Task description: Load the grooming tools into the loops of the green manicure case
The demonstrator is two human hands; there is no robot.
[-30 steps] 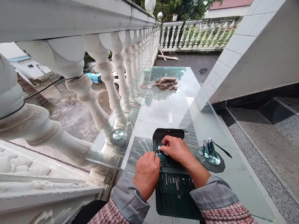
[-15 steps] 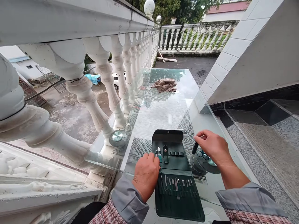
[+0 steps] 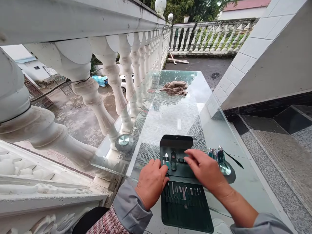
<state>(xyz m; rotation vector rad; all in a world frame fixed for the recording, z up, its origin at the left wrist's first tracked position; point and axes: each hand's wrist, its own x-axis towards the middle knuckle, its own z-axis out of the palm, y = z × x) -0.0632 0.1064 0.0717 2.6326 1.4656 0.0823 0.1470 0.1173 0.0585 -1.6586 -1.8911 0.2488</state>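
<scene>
A dark green tool case [image 3: 187, 216] lies unfolded on the glass table. Slim metal tools [image 3: 184, 193] fill its lower row; a green-handled tool [image 3: 166, 159] and a snapped holder [image 3: 173, 157] sit in the upper panel beside elastic loops. My left hand [image 3: 152, 183] is closed at the case's left edge, with a small dark ring-like part by the thumb; what it grips is mostly hidden. Over the upper panel's right side, my right hand [image 3: 204, 167] has its thumb and fingers slightly apart, with nothing visible between them. Several clipper-like tools [image 3: 216, 155] with a black strap lie right of the case.
The glass table [image 3: 246, 182] has round metal-capped supports, one [image 3: 124, 141] at the left. A crumpled brown cloth [image 3: 175, 87] lies toward the far end. White balusters [image 3: 85, 94] line the left side; stone steps [image 3: 275, 146] and a sloped wall are on the right.
My right hand has moved left from the tools on the right to the case's upper panel and let go of the dark item. My left hand stays at the case's edge.
</scene>
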